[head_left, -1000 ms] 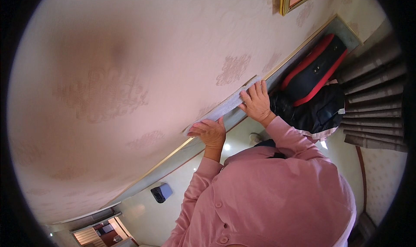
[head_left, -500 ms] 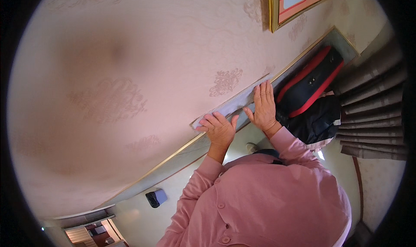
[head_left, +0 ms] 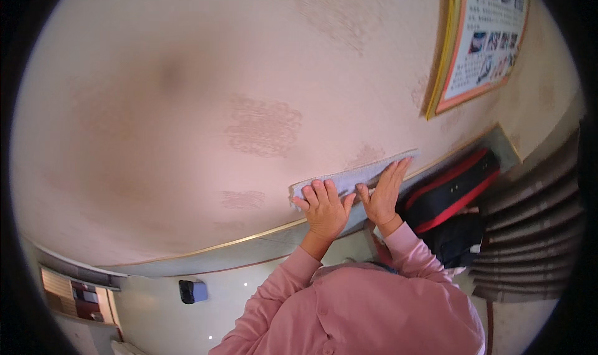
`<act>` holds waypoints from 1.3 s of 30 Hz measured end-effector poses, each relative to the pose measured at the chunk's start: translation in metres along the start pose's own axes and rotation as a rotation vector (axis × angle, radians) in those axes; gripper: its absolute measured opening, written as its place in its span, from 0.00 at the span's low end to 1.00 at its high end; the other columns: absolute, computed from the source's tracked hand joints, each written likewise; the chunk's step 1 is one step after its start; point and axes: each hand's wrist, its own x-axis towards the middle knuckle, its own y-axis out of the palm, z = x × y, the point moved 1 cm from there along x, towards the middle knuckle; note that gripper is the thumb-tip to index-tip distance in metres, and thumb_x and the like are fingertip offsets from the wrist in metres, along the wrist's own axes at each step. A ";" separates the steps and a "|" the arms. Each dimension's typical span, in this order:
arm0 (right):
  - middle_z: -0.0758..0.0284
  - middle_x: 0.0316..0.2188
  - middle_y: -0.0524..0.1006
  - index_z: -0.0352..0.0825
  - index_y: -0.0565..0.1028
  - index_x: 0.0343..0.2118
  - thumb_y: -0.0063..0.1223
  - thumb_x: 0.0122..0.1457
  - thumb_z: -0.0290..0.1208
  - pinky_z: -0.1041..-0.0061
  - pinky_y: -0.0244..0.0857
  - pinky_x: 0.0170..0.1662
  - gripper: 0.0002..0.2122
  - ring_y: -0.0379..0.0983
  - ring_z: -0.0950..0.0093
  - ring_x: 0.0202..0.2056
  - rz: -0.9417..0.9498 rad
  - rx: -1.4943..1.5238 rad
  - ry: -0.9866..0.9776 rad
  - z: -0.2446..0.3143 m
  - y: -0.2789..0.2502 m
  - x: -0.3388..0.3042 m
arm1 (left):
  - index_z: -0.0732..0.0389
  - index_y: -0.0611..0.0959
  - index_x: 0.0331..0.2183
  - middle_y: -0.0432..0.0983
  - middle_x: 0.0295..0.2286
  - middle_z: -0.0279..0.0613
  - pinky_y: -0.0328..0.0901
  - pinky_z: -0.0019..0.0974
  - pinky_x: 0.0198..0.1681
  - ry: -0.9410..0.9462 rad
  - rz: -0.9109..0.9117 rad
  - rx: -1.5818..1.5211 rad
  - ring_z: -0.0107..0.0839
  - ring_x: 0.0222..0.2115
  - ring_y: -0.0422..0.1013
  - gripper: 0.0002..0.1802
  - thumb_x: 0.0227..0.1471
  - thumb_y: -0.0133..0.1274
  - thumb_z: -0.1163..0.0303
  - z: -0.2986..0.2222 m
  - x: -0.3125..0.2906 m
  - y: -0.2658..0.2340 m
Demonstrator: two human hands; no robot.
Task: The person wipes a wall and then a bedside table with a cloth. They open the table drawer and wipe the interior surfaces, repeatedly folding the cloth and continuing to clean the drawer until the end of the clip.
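Observation:
A long strip of folded light grey-blue cloth (head_left: 353,179) lies flat against the patterned pink wallpaper (head_left: 205,162), slanting upward to the right. My left hand (head_left: 325,213) presses on its left part, fingers spread and stretched out. Toward the other end, my right hand (head_left: 384,194) rests with straight fingers along the cloth, thumb held apart. Neither hand is wrapped around the cloth. Below it runs the thin gold trim (head_left: 249,237) of the wall, and the cloth sits a little above that line. The surface under both palms is hidden.
A gold-framed poster (head_left: 479,50) hangs at the upper right. Beneath it, a black-and-red padded item (head_left: 451,190) stands by the grey lower wall, above a dark bundle (head_left: 458,240). Pleated dark curtains (head_left: 529,230) hang at right. A small bin (head_left: 193,291) stands on the pale floor.
Both hands have slid the cloth up the wall, away from the gold trim. My view has shifted upward, so more of the framed poster shows.

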 end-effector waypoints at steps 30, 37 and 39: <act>0.37 0.63 0.42 0.25 0.45 0.63 0.50 0.55 0.47 0.34 0.31 0.60 0.42 0.36 0.32 0.62 -0.312 -0.090 -0.555 0.105 -0.096 0.161 | 0.73 0.62 0.57 0.51 0.60 0.64 0.31 0.66 0.61 -0.020 -0.482 0.037 0.61 0.62 0.46 0.41 0.53 0.47 0.49 0.040 0.135 -0.154; 0.39 0.63 0.45 0.23 0.50 0.62 0.49 0.54 0.47 0.41 0.34 0.62 0.40 0.38 0.38 0.63 -0.438 -0.139 -0.650 0.153 -0.127 0.215 | 0.72 0.61 0.58 0.48 0.61 0.61 0.31 0.60 0.62 -0.004 -0.535 -0.011 0.53 0.64 0.42 0.44 0.48 0.53 0.52 0.064 0.177 -0.215; 0.40 0.63 0.46 0.24 0.50 0.62 0.48 0.55 0.47 0.43 0.34 0.63 0.39 0.39 0.40 0.64 -0.482 -0.161 -0.684 0.166 -0.134 0.230 | 0.71 0.62 0.58 0.48 0.62 0.59 0.32 0.60 0.63 0.016 -0.580 -0.007 0.51 0.64 0.42 0.44 0.47 0.53 0.52 0.072 0.188 -0.228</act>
